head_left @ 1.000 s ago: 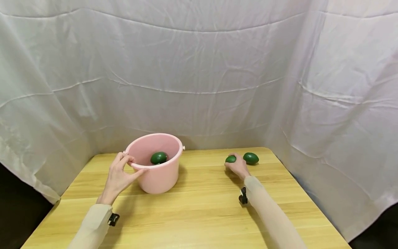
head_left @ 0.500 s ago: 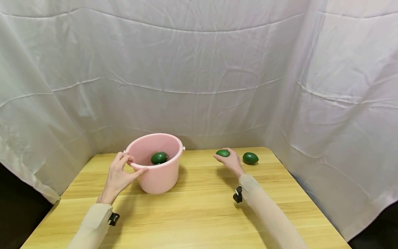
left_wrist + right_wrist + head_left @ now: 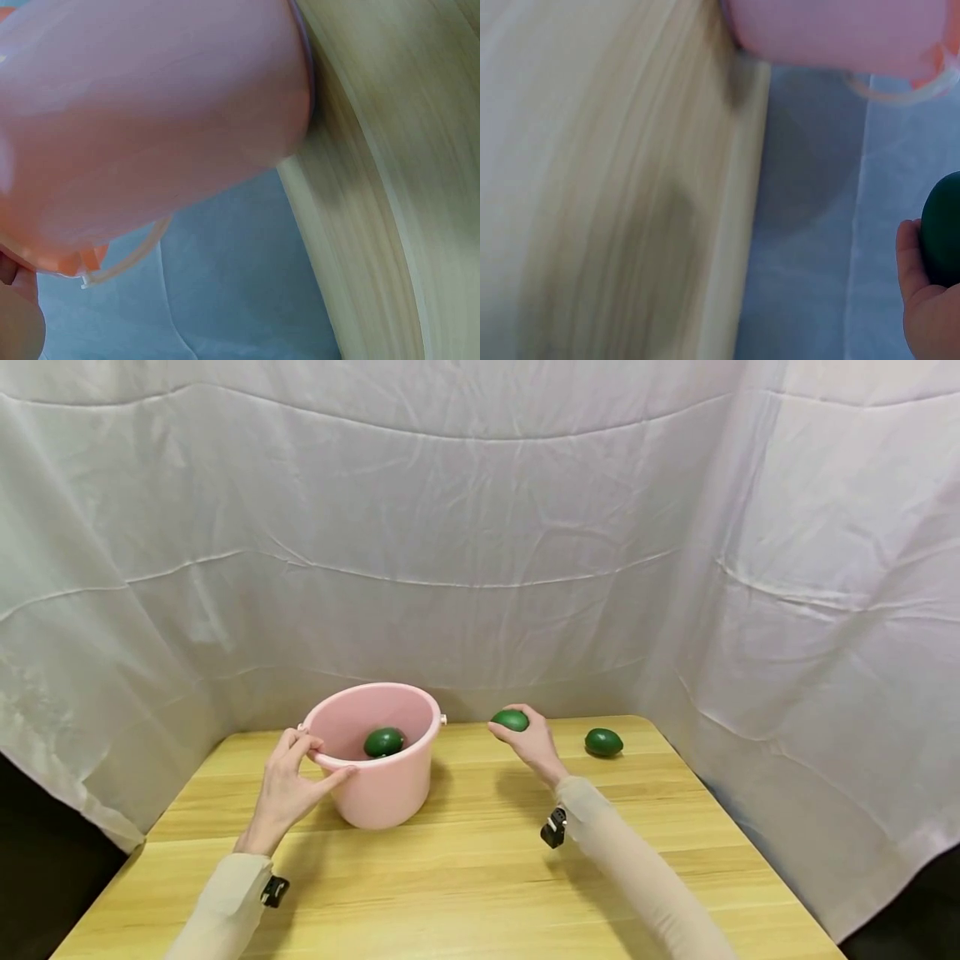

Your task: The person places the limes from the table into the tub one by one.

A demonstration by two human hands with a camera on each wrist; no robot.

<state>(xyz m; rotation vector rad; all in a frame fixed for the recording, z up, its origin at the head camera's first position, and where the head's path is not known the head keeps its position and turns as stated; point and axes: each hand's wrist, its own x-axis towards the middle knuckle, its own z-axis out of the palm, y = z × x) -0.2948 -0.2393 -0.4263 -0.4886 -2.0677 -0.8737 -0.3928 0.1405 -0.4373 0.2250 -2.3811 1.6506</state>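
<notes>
A pink bucket point(image 3: 384, 793) stands at the left of the wooden table. My left hand point(image 3: 287, 785) pinches its near-left rim, fingers over the edge and thumb on the outside. Inside the bucket lies a glossy dark green avocado point(image 3: 383, 742); a bit of something more shows beneath it, mostly hidden. Right of the bucket, my right hand point(image 3: 531, 742) holds another avocado point(image 3: 510, 720) above the table, between thumb and fingers. In the right wrist view that avocado point(image 3: 943, 229) is cut by the frame edge. A further avocado point(image 3: 603, 742) rests on the table at the back right.
The wooden table point(image 3: 450, 893) has its far edge close behind the bucket. Pale cloth point(image 3: 480, 527) hangs behind and at both sides. A white bucket handle point(image 3: 135, 259) hangs at the bucket's far side in the left wrist view.
My right hand has lifted its avocado off the table and carried it left, toward the bucket, away from the other avocado. My left hand and the bucket have stayed in place.
</notes>
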